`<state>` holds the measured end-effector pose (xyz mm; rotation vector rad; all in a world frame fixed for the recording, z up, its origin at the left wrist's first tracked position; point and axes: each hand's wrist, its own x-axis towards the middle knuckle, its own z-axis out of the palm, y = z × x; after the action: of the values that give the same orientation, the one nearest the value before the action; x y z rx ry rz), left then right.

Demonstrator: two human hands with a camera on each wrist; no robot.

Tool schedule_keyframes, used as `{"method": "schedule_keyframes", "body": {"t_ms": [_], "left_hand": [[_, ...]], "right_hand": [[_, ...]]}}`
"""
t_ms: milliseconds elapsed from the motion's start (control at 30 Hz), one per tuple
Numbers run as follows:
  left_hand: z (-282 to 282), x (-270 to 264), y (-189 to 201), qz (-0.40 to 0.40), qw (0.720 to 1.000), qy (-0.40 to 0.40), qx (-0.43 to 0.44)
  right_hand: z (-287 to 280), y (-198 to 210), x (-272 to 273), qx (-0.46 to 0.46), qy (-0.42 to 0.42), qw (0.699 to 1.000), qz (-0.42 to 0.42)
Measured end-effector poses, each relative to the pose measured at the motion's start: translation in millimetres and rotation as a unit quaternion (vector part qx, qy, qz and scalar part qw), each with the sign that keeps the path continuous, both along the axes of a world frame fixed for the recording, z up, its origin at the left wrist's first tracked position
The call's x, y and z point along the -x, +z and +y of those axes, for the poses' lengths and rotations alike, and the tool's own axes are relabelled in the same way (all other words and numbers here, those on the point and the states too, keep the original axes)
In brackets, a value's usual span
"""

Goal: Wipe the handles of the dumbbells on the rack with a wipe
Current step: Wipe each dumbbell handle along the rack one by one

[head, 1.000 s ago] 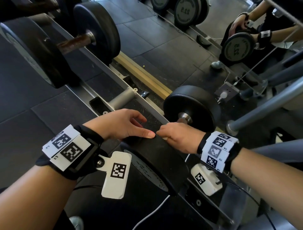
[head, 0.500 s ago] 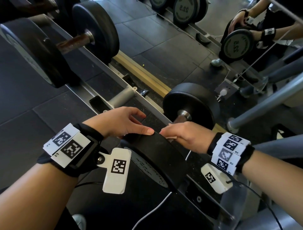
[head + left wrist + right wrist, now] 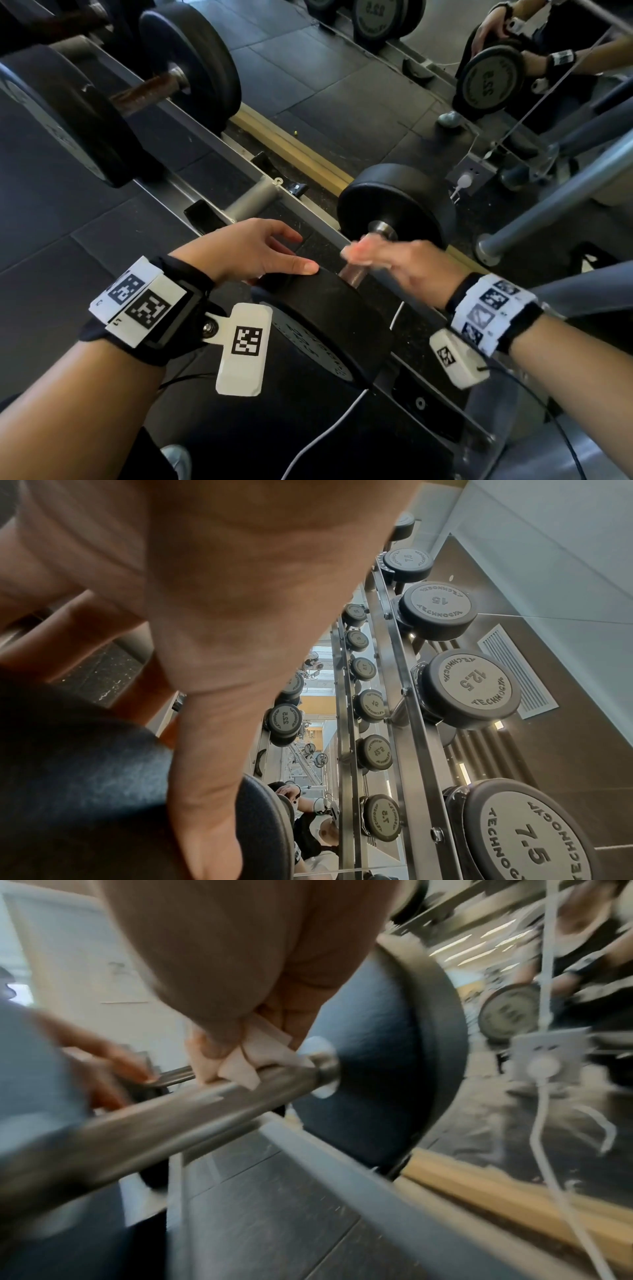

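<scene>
Mid-task: right hand (image 3: 407, 262) pinches wipe (image 3: 255, 1056) against near dumbbell's handle (image 3: 192, 1112); left hand (image 3: 253, 250), fingers straight, steadies its head (image 3: 329, 318); rusty-handled dumbbell (image 3: 144, 92) looks unwiped.

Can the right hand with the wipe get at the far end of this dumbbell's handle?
Probably yes. The right hand pinches the wipe right above the handle, and the bare bar up to the far collar is unobstructed.

dumbbell (image 3: 394, 205) on rack (image 3: 219, 137) | crumpled wipe (image 3: 255, 1056) against steel handle (image 3: 192, 1112)
</scene>
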<state>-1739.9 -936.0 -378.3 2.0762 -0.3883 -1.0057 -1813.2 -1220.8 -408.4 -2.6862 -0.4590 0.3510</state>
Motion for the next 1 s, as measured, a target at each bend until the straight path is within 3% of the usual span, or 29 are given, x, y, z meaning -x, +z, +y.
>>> {"method": "schedule_keyframes", "body": {"t_ms": [133, 267, 367, 500, 600, 800, 867, 1000], "left_hand": [[0.5, -0.2, -0.6, 0.004, 1.0, 0.003, 0.001], [-0.1, -1.4, 2.5, 0.012, 1.0, 0.001, 0.0], [-0.8, -1.8, 4.9, 0.014, 1.0, -0.003, -0.005], [-1.8, -2.2, 4.1, 0.012, 1.0, -0.002, -0.008], [-1.7, -1.4, 3.3, 0.012, 1.0, 0.001, -0.007], [-3.1, 0.0, 3.6, 0.009, 1.0, 0.003, -0.007], [-4.1, -0.1, 3.8, 0.01, 1.0, 0.004, -0.009], [-4.7, 0.6, 3.0, 0.01, 1.0, 0.01, -0.004]], "right_hand": [[-1.7, -14.7, 7.3, -0.04, -0.07, 0.996, -0.041], [25.2, -34.6, 44.6, -0.089, 0.013, 0.994, -0.064], [18.5, -34.0, 42.0, -0.095, 0.023, 0.992, -0.078], [2.7, -33.7, 21.3, -0.159, -0.134, 0.976, -0.067], [11.3, -42.3, 27.8, -0.222, -0.178, 0.956, -0.074], [26.5, -51.5, 53.2, -0.194, -0.062, 0.976, -0.08], [15.8, -48.3, 40.3, -0.17, -0.095, 0.976, -0.1], [9.8, -47.6, 24.0, -0.229, -0.227, 0.941, -0.105]]}}
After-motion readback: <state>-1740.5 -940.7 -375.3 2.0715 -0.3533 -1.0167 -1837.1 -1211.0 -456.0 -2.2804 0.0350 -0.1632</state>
